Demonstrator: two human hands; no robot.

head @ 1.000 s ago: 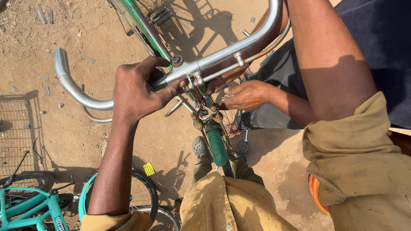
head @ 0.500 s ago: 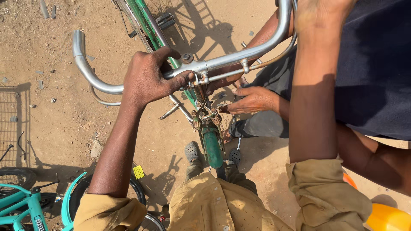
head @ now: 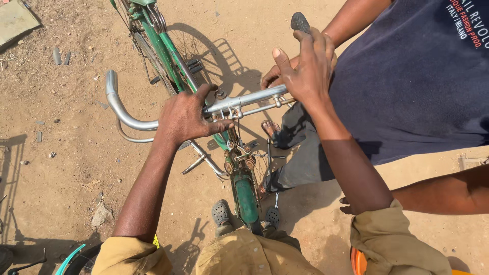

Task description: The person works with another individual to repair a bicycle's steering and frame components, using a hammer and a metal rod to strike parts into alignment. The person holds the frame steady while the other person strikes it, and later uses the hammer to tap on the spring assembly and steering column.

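Closest in, the front wheel and green mudguard (head: 246, 199) stand pinched between the person's knees, grey clogs at either side, so a slip of the legs would probably let the fork swing and twist the stem out of line. Above that, toward 10 o'clock, the left hand (head: 187, 116) is wrapped tight around the chrome handlebar (head: 133, 122) just beside the stem, while the right hand (head: 307, 66) at 1 o'clock is curled over the bar's other end near the black grip (head: 300, 22); uneven force could jerk the bar toward a co-worker's hand (head: 273, 76) tucked just behind it and nip the fingers. There is no work surface: bare sandy ground (head: 61, 153) with scattered stones and scraps, the green frame (head: 168, 51) running off toward 11 o'clock, another bicycle's wheel at 7 o'clock
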